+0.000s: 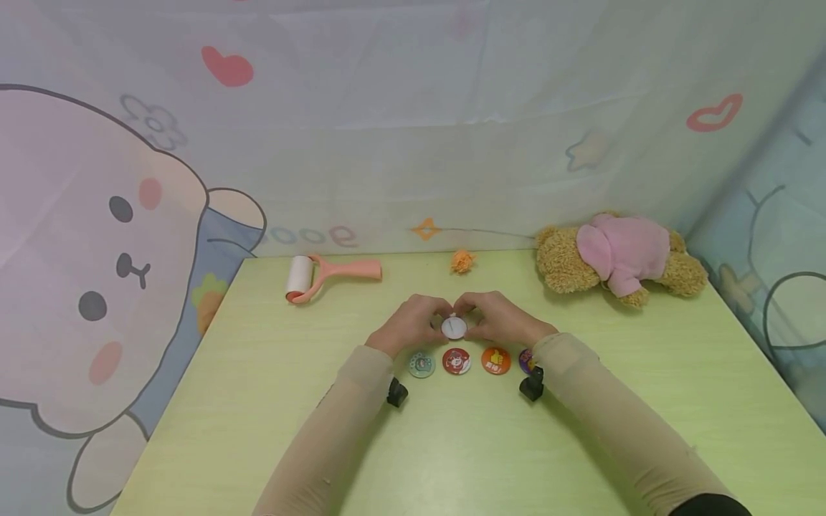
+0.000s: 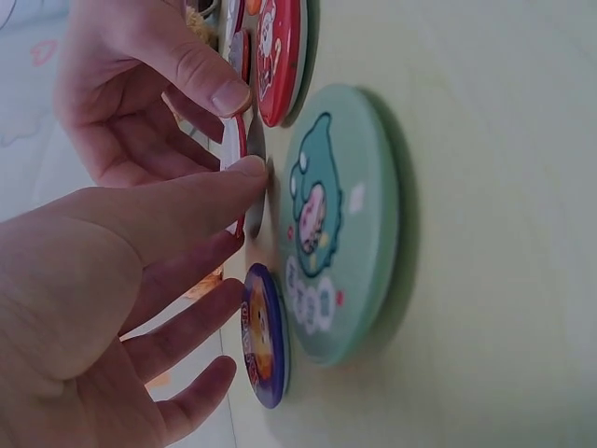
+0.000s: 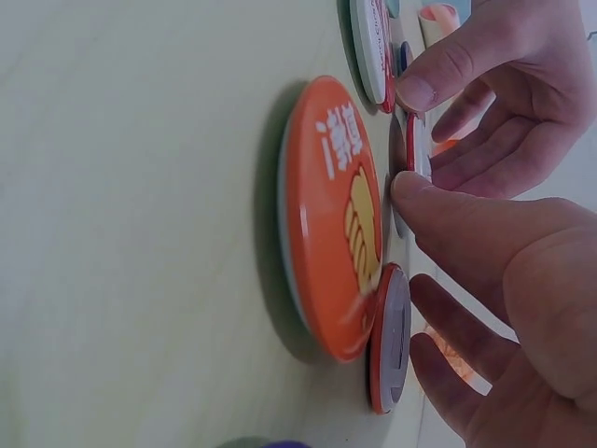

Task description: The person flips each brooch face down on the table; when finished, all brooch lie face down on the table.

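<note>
Both hands meet over the table around a round badge (image 1: 454,327) with a pale upper face; its thin red rim shows in the wrist views. My left hand (image 1: 413,324) pinches its left side, my right hand (image 1: 505,319) its right side. Just nearer, in a row, lie a green badge (image 1: 421,364), a red-and-white badge (image 1: 457,361), an orange badge (image 1: 496,360) with a yellow thumbs-up, and a purple badge (image 1: 525,360) partly hidden by the right wrist. By the left fingers is a purple-rimmed badge (image 2: 264,336); a red-rimmed badge (image 3: 390,341) lies by the right fingers.
A pink lint roller (image 1: 342,270) lies at the back left of the pale green table (image 1: 258,401). A small orange object (image 1: 462,261) sits at the back middle. To the back right lies a teddy bear (image 1: 622,254) in pink, before a printed cloth (image 1: 387,143).
</note>
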The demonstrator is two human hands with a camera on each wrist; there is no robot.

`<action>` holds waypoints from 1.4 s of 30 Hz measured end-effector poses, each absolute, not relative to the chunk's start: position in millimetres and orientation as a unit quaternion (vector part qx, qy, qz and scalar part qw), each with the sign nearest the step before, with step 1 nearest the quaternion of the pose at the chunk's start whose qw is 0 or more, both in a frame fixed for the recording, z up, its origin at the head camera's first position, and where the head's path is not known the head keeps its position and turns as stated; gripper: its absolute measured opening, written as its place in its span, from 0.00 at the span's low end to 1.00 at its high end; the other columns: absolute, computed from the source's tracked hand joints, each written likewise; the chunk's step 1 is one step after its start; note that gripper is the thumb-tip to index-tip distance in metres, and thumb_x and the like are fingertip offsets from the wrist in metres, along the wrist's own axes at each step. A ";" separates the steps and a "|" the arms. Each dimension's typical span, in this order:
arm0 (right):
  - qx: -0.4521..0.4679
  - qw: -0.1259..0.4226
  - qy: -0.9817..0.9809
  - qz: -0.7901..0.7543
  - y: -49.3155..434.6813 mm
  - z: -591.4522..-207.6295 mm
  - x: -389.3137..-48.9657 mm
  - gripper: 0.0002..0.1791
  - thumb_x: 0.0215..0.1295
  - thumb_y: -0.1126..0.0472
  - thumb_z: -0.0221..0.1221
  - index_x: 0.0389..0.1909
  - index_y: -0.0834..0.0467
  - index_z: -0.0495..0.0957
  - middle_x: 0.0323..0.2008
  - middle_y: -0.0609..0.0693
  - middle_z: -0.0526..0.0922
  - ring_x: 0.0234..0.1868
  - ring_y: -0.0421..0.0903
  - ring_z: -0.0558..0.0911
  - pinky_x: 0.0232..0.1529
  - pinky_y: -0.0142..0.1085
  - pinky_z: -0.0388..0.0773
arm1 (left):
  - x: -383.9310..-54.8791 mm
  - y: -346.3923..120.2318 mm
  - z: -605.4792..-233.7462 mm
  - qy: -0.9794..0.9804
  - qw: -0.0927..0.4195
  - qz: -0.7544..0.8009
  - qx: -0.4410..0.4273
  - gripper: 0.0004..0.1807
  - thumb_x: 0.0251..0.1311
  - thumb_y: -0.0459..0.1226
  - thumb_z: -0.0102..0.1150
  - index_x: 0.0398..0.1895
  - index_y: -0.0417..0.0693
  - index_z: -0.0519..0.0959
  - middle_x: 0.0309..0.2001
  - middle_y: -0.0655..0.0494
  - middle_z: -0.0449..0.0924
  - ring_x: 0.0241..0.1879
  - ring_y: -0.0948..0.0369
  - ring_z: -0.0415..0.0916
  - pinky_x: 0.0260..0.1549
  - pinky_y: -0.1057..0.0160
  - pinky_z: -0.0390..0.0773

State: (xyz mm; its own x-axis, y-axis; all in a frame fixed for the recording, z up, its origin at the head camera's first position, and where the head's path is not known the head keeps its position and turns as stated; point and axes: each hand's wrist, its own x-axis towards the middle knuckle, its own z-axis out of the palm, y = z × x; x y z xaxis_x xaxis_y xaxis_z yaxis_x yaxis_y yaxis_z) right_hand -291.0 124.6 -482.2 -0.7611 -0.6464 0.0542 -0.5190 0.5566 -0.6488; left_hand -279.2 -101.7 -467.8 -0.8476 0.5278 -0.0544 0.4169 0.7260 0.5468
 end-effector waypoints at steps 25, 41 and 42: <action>-0.337 0.104 0.876 -0.328 126.6 -482.3 -290.9 0.24 0.64 0.66 0.73 0.60 0.58 0.79 0.52 0.50 0.87 0.53 0.48 0.84 0.54 0.44 0.83 | -277.7 -99.3 -466.2 0.928 0.099 0.247 0.263 0.26 0.56 0.34 0.79 0.60 0.45 0.83 0.54 0.51 0.87 0.58 0.53 0.81 0.60 0.53 0.78; -0.324 0.106 0.882 -0.327 125.5 -479.2 -289.3 0.26 0.64 0.63 0.74 0.61 0.58 0.79 0.56 0.52 0.85 0.56 0.50 0.82 0.58 0.46 0.82 | -277.5 -104.5 -465.9 0.926 0.102 0.260 0.254 0.27 0.59 0.37 0.77 0.62 0.43 0.82 0.58 0.49 0.85 0.54 0.55 0.81 0.58 0.55 0.80; -0.321 0.104 0.884 -0.324 124.8 -478.3 -289.3 0.26 0.64 0.63 0.74 0.61 0.59 0.79 0.57 0.53 0.84 0.58 0.51 0.82 0.60 0.47 0.81 | -278.0 -105.4 -465.1 0.926 0.101 0.259 0.254 0.26 0.60 0.37 0.77 0.62 0.43 0.82 0.58 0.49 0.85 0.54 0.55 0.81 0.58 0.55 0.80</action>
State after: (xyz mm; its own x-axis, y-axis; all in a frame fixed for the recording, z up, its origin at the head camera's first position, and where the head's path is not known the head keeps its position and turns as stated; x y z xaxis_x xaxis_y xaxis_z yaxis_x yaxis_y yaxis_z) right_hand -289.3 124.8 -478.3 -0.7720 -0.6352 0.0240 -0.4999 0.5835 -0.6400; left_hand -278.0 -105.4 -465.1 -0.8506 0.5227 -0.0565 0.4177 0.7372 0.5311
